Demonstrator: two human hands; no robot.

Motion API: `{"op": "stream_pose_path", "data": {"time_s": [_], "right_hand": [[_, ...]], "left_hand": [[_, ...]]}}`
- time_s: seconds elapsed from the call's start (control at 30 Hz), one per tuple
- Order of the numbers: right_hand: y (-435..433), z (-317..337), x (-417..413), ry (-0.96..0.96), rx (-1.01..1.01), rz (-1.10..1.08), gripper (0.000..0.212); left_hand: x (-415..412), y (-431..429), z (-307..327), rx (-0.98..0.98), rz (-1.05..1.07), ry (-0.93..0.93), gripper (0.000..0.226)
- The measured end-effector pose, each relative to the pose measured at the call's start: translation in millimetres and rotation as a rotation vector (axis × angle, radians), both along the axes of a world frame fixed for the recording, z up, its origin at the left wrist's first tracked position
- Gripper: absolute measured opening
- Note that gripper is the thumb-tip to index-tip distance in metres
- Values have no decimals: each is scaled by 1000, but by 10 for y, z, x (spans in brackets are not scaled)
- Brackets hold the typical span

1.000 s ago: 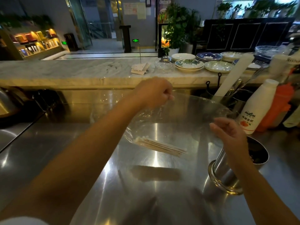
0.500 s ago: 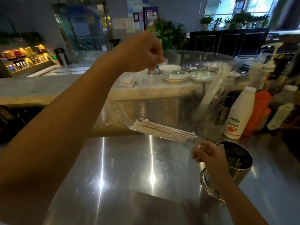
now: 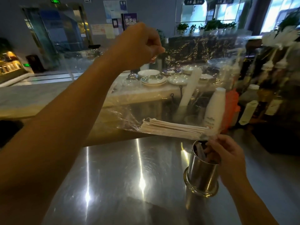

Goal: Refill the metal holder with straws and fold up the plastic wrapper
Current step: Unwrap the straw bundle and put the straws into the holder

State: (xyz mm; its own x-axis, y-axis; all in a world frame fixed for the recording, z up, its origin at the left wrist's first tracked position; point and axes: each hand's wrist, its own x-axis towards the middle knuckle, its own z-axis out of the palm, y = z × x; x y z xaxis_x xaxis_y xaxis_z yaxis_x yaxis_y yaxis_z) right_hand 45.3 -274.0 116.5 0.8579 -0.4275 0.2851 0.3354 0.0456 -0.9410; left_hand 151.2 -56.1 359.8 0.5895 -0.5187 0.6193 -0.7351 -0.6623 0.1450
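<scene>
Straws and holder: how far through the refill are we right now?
Done: some dark contents seem to stand in the metal holder, though blur hides what they are. In hand: the left hand lifts the plastic wrapper high while the right hand pinches its low corner over the holder's mouth, and the wrapped straws lie at the bottom. Left: emptying them in, then folding the wrapper.
</scene>
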Motion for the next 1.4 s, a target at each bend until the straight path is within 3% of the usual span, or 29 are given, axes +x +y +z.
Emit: {"op": "stream_pose_path", "data": {"time_s": [0.1,0.47,0.6,0.9,1.2,1.4], "right_hand": [[-152,43,-105,15,133,35,15],[-681,90,-704,37,80,-350,22],[-917,93,-979,35,63,-489,7],[-1170,209,-1606,54,-9,-738,11],[-1328,366,-1839,-19,-35,-773,14],[-1358,426,-1702,-22,-82,-733,13]], "left_hand": [[-21,-238,23,5,-53,-17,20],[-263,-1192,61,28,-324,-62,27],[-350,-1491,46,20,-414,-48,27],[-634,-1947,-7,22,-614,-18,24],[-634,-2005,-86,5,-639,-13,25],[-476,-1825,-172,-30,-579,88,26]]}}
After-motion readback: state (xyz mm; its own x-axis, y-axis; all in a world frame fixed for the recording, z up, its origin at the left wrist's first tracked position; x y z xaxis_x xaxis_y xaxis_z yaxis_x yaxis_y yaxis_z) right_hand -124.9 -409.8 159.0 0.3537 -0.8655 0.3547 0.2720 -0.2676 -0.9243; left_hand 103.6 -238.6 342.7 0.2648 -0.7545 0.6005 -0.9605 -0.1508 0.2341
